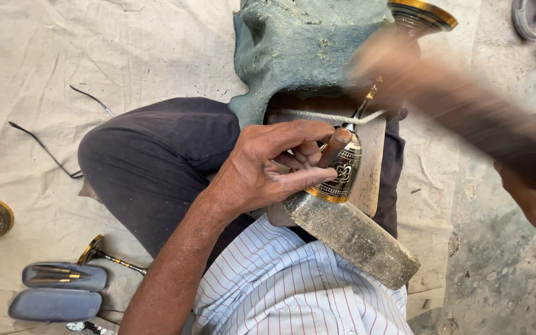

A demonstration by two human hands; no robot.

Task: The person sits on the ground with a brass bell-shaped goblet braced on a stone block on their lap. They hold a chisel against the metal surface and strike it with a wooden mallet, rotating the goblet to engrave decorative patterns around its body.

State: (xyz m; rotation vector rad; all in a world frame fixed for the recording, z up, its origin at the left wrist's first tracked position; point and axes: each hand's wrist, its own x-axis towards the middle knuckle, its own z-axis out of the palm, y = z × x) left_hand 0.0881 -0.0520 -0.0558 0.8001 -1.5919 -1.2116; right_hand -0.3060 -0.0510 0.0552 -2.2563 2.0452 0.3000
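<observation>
cloth floor (125, 49): left hand (268, 167) grips goblet (342, 170); right hand (392, 68) (blurred) grip unclear.

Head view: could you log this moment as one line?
left hand: steadies engraved brass goblet on wooden board | right hand: motion-blurred above, grip unclear | rope across stem

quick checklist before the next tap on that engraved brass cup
1. Left hand steadies the brass cup: ok, fingers wrap its bowl.
2. Cup rests on the wooden board: ok.
3. Cord lies across the board above the cup: ok.
4. Right hand steady: cannot tell, it is blurred by motion.
5. What the right hand holds: cannot tell, too blurred.
6. Left fingertips clear of the engraved band: not ok, they press right beside it.
</observation>
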